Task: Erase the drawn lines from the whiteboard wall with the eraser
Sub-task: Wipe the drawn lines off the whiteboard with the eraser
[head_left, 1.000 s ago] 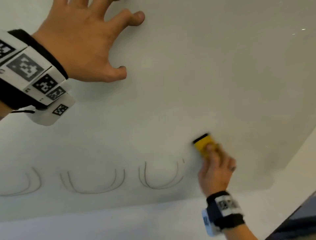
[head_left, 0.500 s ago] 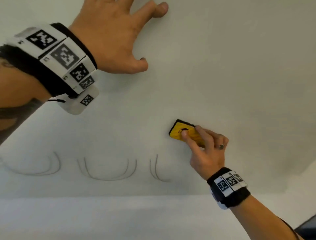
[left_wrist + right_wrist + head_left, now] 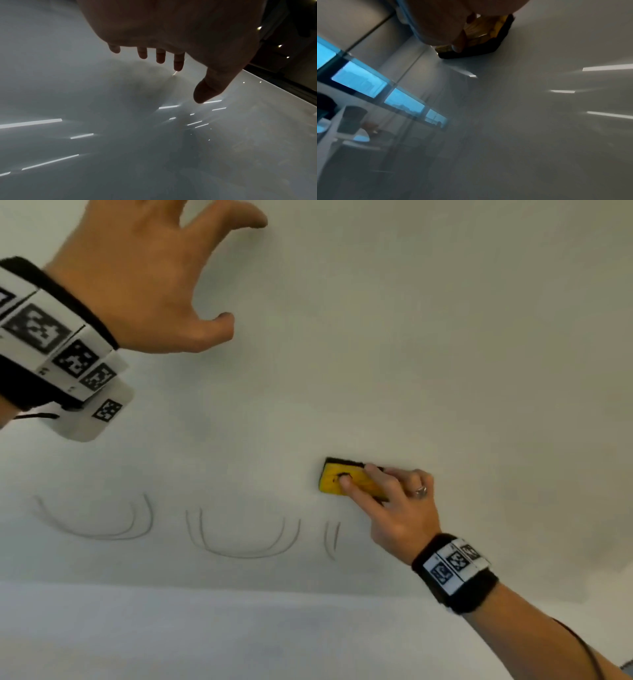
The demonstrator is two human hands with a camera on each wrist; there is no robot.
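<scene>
White glossy whiteboard wall (image 3: 445, 337): right hand (image 3: 394, 501) is pinching the yellow black-backed eraser (image 3: 342, 479), now lying longways left-right and shifted left toward the line stubs (image 3: 332, 539); left hand (image 3: 144, 278) spread.

Left hand (image 3: 137, 278) fingertips beyond the head view's top edge (eraser (image 3: 349, 479) partly under right hand (image 3: 394, 505)).

Whiteboard wall (image 3: 445, 354): a pale, glossy vertical surface that mirrors strip lights in both wrist views. On it, a yellow eraser (image 3: 346, 479) with a dark felt base lies flat against the surface, just above and right of the drawn lines (image 3: 239, 539), which comprise two double U-shaped curves and, nearest the eraser, a short pair of strokes. The left hand (image 3: 144, 278) touches the wall with spread fingertips (image 3: 178, 65), well above the lines.
</scene>
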